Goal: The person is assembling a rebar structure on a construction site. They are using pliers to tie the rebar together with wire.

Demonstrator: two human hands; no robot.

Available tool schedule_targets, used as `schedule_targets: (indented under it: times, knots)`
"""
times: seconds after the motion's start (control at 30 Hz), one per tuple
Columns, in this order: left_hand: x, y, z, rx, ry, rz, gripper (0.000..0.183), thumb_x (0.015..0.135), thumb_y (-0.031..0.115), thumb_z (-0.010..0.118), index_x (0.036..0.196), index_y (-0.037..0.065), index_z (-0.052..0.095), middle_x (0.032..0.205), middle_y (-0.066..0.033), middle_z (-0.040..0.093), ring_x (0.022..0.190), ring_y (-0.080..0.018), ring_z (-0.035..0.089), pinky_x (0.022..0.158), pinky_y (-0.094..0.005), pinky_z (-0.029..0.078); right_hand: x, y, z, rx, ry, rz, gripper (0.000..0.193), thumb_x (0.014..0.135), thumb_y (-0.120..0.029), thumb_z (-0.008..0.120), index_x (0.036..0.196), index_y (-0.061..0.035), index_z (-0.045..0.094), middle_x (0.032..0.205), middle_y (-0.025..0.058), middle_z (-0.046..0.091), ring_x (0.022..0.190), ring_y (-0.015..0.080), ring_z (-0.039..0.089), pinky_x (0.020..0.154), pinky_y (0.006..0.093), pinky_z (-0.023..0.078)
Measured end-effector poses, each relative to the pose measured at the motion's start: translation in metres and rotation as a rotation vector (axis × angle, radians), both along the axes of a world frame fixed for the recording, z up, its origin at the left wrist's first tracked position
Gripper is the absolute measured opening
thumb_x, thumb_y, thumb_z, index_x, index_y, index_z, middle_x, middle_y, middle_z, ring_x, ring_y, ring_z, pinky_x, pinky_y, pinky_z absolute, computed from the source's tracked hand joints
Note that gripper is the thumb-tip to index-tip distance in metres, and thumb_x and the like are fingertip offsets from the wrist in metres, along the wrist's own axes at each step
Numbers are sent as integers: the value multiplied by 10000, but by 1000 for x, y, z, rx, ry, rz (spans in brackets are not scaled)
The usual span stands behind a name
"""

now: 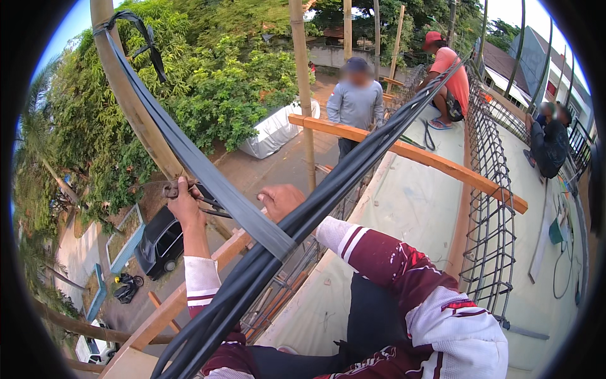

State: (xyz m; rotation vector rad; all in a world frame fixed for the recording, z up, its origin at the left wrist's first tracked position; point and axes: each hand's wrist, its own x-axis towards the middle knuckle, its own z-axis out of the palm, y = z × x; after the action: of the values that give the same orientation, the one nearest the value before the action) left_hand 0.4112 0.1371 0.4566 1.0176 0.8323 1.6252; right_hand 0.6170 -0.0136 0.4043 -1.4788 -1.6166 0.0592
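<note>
My left hand point(185, 205) is closed, thumb up, around what look like pincers point(170, 189) with a rusty head and dark handles. It works beside the bamboo pole point(144, 104), where a thin wire sticks out to the left. My right hand point(282, 201) is closed over the upper end of a wooden beam point(180, 297); its fingertips are partly hidden. A grey-black strap point(208, 177) runs down from the pole between my hands and wraps a bundle of thick black cables point(328, 189), which crosses in front of my right wrist.
Another wooden beam point(435, 165) crosses the pale deck point(413, 208). Steel rebar cages point(489, 221) run along it. One person point(356, 104) stands beyond the cables, another point(449, 79) crouches on the deck, and others sit at right. Far below are a black car point(159, 240) and a motorbike point(128, 288).
</note>
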Motion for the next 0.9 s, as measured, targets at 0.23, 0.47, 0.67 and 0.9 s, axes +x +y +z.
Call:
schedule_targets:
  times: [0.23,0.47,0.67,0.9]
  knots:
    - [-12,-8,-5,-25,139,-150,170,947,183,704,1026,45,644,843,-42,667,526,-88,547,393,-208,352,10,-6,-10,-40,34,26,205,919,-219,623,962,-30,692,935,209,683,893,417,647,773,484,502]
    - [-16,4,-17,-20,100,-196,111,915,162,734,958,69,693,861,-47,731,520,-82,559,421,-232,392,6,-4,-1,-75,-33,71,218,958,-206,636,980,-6,721,754,160,665,693,238,659,620,396,473]
    - [-15,3,-20,-174,-13,-146,118,902,163,741,925,61,686,844,-46,725,521,-91,543,449,-269,403,-11,-10,17,-126,162,144,236,969,-198,637,974,17,735,672,97,624,647,136,564,612,326,449]
    - [-21,4,-20,-248,32,-195,136,900,169,742,947,67,665,892,-52,725,541,-82,539,425,-235,350,-8,-7,7,-187,200,71,240,964,-190,633,987,34,716,754,122,673,746,153,633,701,318,491]
